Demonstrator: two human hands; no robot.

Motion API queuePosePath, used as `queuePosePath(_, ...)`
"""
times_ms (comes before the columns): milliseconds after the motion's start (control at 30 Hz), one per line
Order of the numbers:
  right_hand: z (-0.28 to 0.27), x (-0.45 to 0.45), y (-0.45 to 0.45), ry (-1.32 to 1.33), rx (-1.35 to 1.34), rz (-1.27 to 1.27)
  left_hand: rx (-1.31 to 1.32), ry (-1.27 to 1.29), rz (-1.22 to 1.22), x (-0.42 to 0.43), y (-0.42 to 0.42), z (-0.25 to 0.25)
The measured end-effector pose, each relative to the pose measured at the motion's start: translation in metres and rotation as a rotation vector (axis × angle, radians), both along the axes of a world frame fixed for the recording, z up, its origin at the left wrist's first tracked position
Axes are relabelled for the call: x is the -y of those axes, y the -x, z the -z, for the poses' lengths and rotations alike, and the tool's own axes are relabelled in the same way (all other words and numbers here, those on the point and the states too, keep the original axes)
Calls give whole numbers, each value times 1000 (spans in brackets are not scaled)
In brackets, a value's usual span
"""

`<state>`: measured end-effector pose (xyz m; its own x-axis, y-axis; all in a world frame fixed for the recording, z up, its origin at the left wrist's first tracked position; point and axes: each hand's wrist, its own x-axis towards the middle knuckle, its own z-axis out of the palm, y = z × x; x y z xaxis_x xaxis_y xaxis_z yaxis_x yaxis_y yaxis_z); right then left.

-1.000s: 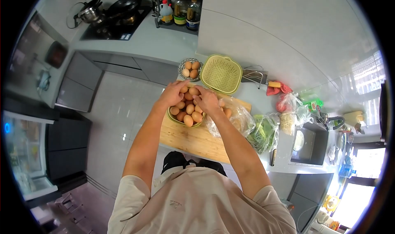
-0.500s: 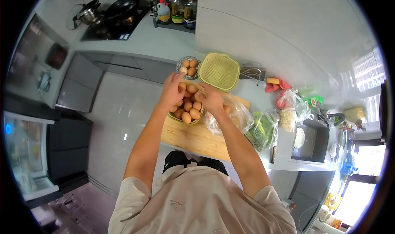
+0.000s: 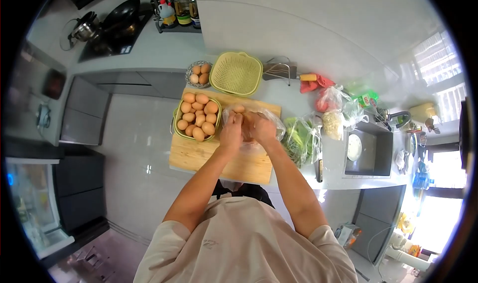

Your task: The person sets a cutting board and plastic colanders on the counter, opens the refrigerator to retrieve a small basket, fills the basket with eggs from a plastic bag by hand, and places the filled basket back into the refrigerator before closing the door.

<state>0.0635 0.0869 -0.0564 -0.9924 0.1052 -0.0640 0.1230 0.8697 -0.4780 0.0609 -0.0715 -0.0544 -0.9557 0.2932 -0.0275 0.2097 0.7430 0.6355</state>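
Both hands are at a clear plastic bag [image 3: 275,117] on the wooden cutting board [image 3: 199,156]. My left hand [image 3: 232,132] is closed on the bag's near left side. Opposite it, my right hand [image 3: 262,128] has its fingers curled into the plastic; their tips are partly hidden. Brown eggs show inside the bag, one egg [image 3: 239,108] near its far edge. Left of my hands, a green basket [image 3: 219,123] heaped with several brown eggs [image 3: 199,119] rests on the board.
Behind the board stand a small wire basket [image 3: 188,78] of eggs and a green strainer basket [image 3: 236,73]. Bagged leafy greens [image 3: 301,141] and a knife [image 3: 320,169] lie to the right, before the sink [image 3: 376,153]. A stove [image 3: 109,43] is at the far left.
My hands have left the egg basket and moved right to the plastic bag. The basket now sits apart from both hands, at the left of the board. The view has shifted.
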Motion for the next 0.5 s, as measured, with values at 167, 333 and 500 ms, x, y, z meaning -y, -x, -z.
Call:
queuePosePath(167, 12, 1, -1, -27, 35, -57, 73, 156, -24, -14, 11, 2)
queuePosePath(333, 22, 1, -8, 30, 19, 16, 104, 288, -12, -21, 24, 1)
queuePosePath(500, 0, 0, -15, 303, -15, 92, 110, 105, -88, -11, 23, -8)
